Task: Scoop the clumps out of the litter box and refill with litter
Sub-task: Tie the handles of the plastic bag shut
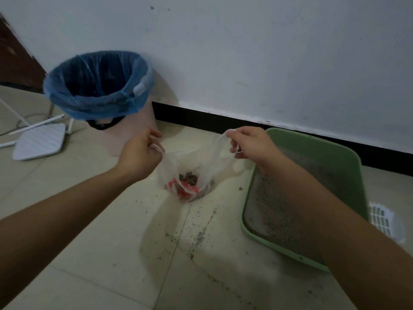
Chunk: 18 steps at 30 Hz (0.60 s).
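A thin clear plastic bag (190, 173) with red print hangs open between my hands, its bottom resting on the floor tiles. Brown litter clumps (188, 177) lie in its bottom. My left hand (139, 153) pinches the bag's left handle. My right hand (248, 142) pinches the right handle and pulls it apart from the other. To the right, the green litter box (335, 153) sits on the floor by the wall, with grey litter (268, 206) inside; my right forearm crosses over it. A white slotted scoop (382, 218) lies just beyond the box's right side.
A pale bin lined with a blue bag (98, 86) stands against the wall to the left of the plastic bag. A white router (40, 142) with antennas and cables lies on the floor further left. Spilled litter grains (196, 238) dot the tiles in front.
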Each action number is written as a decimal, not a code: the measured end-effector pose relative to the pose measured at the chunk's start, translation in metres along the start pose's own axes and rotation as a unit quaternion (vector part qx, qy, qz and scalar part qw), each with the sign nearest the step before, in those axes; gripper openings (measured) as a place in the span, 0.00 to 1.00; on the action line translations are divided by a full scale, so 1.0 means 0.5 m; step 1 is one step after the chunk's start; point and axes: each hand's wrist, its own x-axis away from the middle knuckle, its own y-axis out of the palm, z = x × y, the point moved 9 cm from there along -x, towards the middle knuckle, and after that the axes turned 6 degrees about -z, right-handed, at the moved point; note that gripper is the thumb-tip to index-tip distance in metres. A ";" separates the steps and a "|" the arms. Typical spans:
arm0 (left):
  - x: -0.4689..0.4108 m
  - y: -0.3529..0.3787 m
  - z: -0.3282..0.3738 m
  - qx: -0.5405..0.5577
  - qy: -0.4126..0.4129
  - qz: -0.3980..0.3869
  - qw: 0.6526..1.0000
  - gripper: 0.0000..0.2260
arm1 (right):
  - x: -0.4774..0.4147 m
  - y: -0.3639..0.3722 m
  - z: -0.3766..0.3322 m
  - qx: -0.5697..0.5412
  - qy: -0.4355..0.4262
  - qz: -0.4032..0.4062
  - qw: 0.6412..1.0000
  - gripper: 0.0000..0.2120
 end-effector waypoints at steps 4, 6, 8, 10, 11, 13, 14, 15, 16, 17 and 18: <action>-0.005 0.017 0.045 -0.343 0.103 -0.041 0.933 0.19 | 0.011 -0.013 -0.031 -0.031 -0.100 0.036 0.994 0.06; -0.006 0.012 0.057 -0.427 0.117 -0.034 0.896 0.15 | 0.024 -0.027 -0.058 -0.017 -0.167 0.086 0.982 0.06; -0.006 0.002 0.064 -0.388 0.109 -0.044 0.914 0.11 | 0.031 -0.026 -0.073 -0.016 -0.204 0.102 0.974 0.07; -0.009 -0.003 0.066 -0.278 0.101 -0.078 0.952 0.07 | 0.032 -0.017 -0.080 -0.027 -0.221 0.090 0.971 0.04; -0.009 -0.002 0.067 -0.233 0.096 -0.100 0.963 0.05 | 0.033 -0.013 -0.081 -0.033 -0.226 0.087 0.970 0.04; -0.008 -0.012 0.079 -0.184 0.107 -0.098 0.972 0.06 | 0.034 -0.017 -0.083 -0.043 -0.237 0.097 0.966 0.11; -0.008 -0.027 0.093 -0.169 0.122 -0.062 0.976 0.07 | 0.035 -0.024 -0.085 -0.049 -0.242 0.107 0.963 0.12; -0.005 -0.052 0.109 -0.153 0.140 -0.001 0.978 0.07 | 0.036 -0.031 -0.087 -0.057 -0.247 0.116 0.960 0.11; 0.003 -0.079 0.124 -0.128 0.154 0.069 0.977 0.06 | 0.037 -0.038 -0.089 -0.061 -0.249 0.125 0.958 0.08; 0.012 -0.101 0.132 -0.092 0.158 0.128 0.975 0.06 | 0.036 -0.044 -0.091 -0.062 -0.251 0.131 0.957 0.05; 0.015 -0.113 0.131 -0.048 0.145 0.159 0.975 0.06 | 0.037 -0.049 -0.093 -0.056 -0.257 0.141 0.954 0.06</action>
